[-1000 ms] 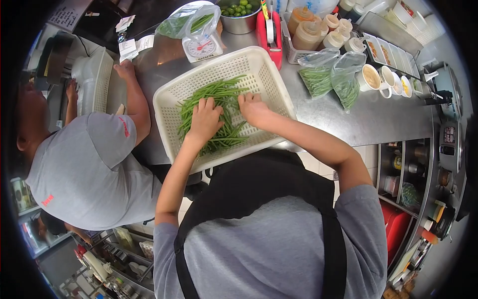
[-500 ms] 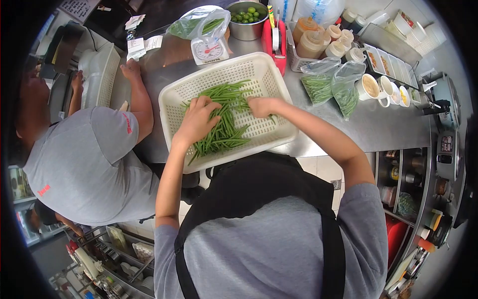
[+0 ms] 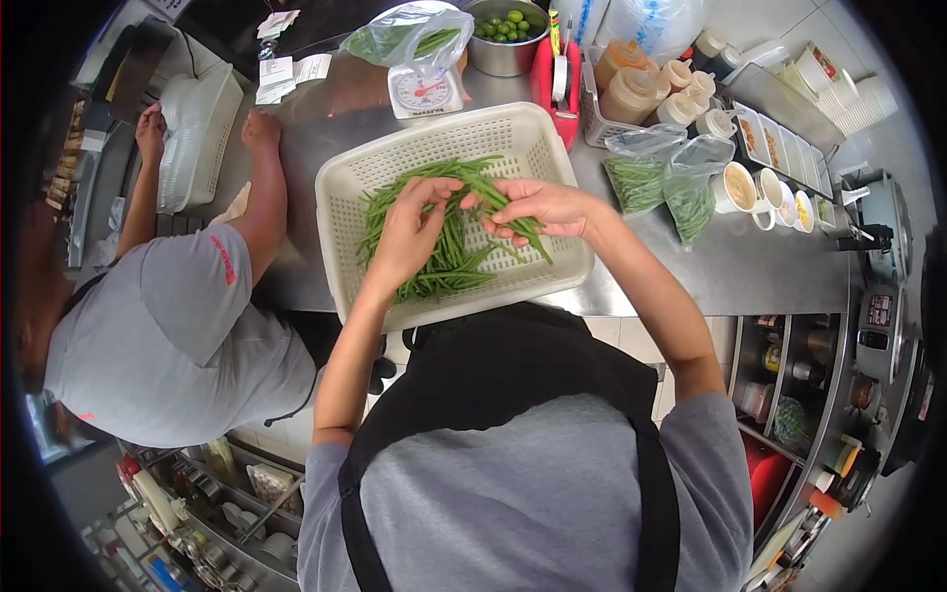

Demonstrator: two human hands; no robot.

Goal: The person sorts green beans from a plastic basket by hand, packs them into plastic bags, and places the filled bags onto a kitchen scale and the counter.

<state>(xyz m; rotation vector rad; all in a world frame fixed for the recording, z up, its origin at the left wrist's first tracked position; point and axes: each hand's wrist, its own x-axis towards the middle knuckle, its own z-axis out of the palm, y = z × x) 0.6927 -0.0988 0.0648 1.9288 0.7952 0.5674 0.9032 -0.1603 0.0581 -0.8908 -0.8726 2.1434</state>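
Observation:
A white perforated basket (image 3: 345, 183) stands on the steel counter right before me, with a heap of green beans (image 3: 444, 261) in its left and middle part. My right hand (image 3: 533, 209) is closed round a small bunch of beans above the basket's right half. Close by on the left, my left hand (image 3: 419, 217) is over the heap, its fingers curled at the left end of that bunch. Whether the left fingertips pinch a bean is too small to make out.
Behind the basket are a scale (image 3: 424, 91) with a bag on it, a pot of limes (image 3: 506, 49) and a red tape dispenser (image 3: 554, 89). Bagged beans (image 3: 636, 183), sauce bottles (image 3: 628, 94) and cups (image 3: 735, 187) stand right. A co-worker (image 3: 178, 326) is at the left.
My right hand has lifted a bunch of beans and turned, fingers now pointing left. My left hand has moved right, close to it. The co-worker's hands have shifted slightly.

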